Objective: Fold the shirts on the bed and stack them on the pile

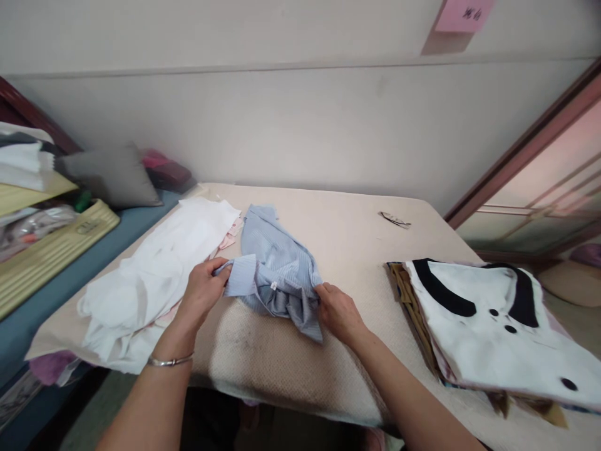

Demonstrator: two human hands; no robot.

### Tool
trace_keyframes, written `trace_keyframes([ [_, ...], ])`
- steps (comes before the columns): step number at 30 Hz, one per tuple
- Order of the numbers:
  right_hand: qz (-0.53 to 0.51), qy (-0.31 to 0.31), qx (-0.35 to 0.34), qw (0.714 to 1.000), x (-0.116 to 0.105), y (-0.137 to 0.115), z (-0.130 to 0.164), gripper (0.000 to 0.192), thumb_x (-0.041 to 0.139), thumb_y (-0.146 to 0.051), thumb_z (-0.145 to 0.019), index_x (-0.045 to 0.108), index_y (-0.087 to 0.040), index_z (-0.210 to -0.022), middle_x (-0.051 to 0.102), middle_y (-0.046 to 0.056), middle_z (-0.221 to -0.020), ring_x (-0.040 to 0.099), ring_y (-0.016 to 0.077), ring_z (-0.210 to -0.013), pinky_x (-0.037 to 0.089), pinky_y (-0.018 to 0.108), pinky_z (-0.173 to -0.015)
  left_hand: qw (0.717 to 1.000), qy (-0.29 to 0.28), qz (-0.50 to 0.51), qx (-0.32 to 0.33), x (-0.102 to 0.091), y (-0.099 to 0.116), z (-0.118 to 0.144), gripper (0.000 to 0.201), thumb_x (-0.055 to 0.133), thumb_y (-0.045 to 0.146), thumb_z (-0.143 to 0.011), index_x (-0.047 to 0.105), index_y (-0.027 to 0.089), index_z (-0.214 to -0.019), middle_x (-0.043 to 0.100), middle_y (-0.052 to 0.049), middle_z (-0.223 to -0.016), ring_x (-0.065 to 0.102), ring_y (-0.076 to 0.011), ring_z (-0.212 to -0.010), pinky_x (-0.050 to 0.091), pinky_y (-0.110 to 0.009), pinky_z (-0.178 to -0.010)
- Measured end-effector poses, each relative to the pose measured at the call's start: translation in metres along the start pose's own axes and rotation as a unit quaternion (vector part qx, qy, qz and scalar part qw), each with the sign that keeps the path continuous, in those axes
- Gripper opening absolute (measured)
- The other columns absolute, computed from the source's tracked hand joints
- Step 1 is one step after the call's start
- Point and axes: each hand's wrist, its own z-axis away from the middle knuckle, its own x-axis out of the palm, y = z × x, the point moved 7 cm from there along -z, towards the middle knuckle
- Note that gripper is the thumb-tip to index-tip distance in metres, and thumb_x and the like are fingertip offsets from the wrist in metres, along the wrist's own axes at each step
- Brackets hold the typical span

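Observation:
A light blue striped garment [282, 250], shirt-like with a small white tag [273, 286], lies bunched on the padded table [357, 232]. My left hand [206, 285] is closed on a flat band of it that looks like a cuff or collar. At its right side, my right hand [339, 311] pinches another edge of the cloth. Between the hands the fabric is crumpled, with a darker inner side showing. A silver bracelet [169, 361] circles my left wrist.
White garments [159, 263] are heaped at the left. Folded clothes, topped by a white one with black trim [498, 319], are stacked at the right. Near the back right lies a small clear packet [394, 219]. A wall [300, 125] stands behind the table.

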Motion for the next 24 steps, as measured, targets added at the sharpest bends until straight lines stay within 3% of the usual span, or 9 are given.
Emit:
trace_keyframes([
  [4, -0.005, 0.005, 0.02, 1.0, -0.004, 0.006, 0.0, 0.02, 0.044, -0.012, -0.094, 0.061, -0.022, -0.098, 0.062, 0.005, -0.1, 0.058, 0.0151, -0.077, 0.033, 0.027, -0.064, 1.0, 0.009, 0.019, -0.01, -0.002, -0.001, 0.0, 0.031, 0.065, 0.043, -0.08, 0.076, 0.018, -0.094, 0.068, 0.0, -0.073, 0.052, -0.0153, -0.063, 0.036, -0.025, -0.057],
  [8, -0.128, 0.066, 0.012, 0.99, -0.013, 0.008, -0.002, 0.021, 0.044, -0.012, -0.091, 0.062, -0.022, -0.095, 0.064, 0.005, -0.099, 0.06, 0.0161, -0.083, 0.039, 0.026, -0.072, 0.999, 0.014, 0.029, -0.003, -0.004, 0.0, 0.001, 0.029, 0.065, 0.04, -0.081, 0.076, 0.019, -0.096, 0.068, 0.0, -0.075, 0.053, -0.0151, -0.066, 0.038, -0.024, -0.059],
  [11, -0.295, 0.098, 0.006, 0.95, -0.021, 0.012, -0.004, 0.019, 0.045, -0.016, -0.089, 0.062, -0.022, -0.095, 0.067, 0.003, -0.092, 0.062, 0.0165, -0.082, 0.044, 0.027, -0.075, 0.998, 0.026, 0.051, -0.005, -0.006, 0.0, 0.001, 0.029, 0.066, 0.039, -0.08, 0.076, 0.018, -0.097, 0.067, 0.001, -0.075, 0.053, -0.0147, -0.066, 0.038, -0.024, -0.06],
  [14, -0.409, 0.093, 0.02, 0.908, -0.031, 0.017, -0.006, 0.017, 0.044, -0.024, -0.093, 0.06, -0.022, -0.095, 0.065, 0.0, -0.077, 0.06, 0.0155, -0.07, 0.045, 0.027, -0.068, 0.995, 0.039, 0.094, 0.004, -0.009, 0.008, 0.001, 0.03, 0.067, 0.041, -0.081, 0.075, 0.018, -0.097, 0.065, 0.001, -0.074, 0.053, -0.0141, -0.067, 0.039, -0.024, -0.06],
  [16, -0.411, 0.104, 0.012, 0.906, -0.046, 0.017, -0.003, 0.015, 0.046, -0.027, -0.094, 0.06, -0.022, -0.093, 0.062, -0.002, -0.072, 0.057, 0.0152, -0.067, 0.043, 0.027, -0.066, 0.99, 0.051, 0.129, 0.019, -0.013, 0.017, 0.003, 0.031, 0.067, 0.043, -0.081, 0.075, 0.018, -0.097, 0.065, 0.001, -0.075, 0.053, -0.014, -0.067, 0.039, -0.023, -0.059],
  [19, -0.336, 0.125, -0.026, 0.933, -0.076, 0.011, 0.012, 0.012, 0.054, -0.027, -0.091, 0.064, -0.022, -0.093, 0.064, 0.0, -0.076, 0.057, 0.0161, -0.069, 0.042, 0.028, -0.067, 0.979, 0.081, 0.184, 0.047, -0.022, 0.033, 0.016, 0.029, 0.068, 0.042, -0.081, 0.073, 0.017, -0.093, 0.062, 0.003, -0.072, 0.05, -0.0126, -0.065, 0.038, -0.023, -0.057],
  [24, -0.244, 0.164, -0.064, 0.954, -0.122, -0.005, 0.063, 0.013, 0.057, -0.029, -0.092, 0.068, -0.022, -0.09, 0.064, 0.003, -0.079, 0.058, 0.0179, -0.072, 0.041, 0.03, -0.068, 0.966, 0.095, 0.23, 0.07, -0.043, 0.05, 0.058, 0.027, 0.07, 0.041, -0.081, 0.072, 0.016, -0.09, 0.061, 0.004, -0.07, 0.048, -0.0114, -0.062, 0.037, -0.022, -0.056],
])
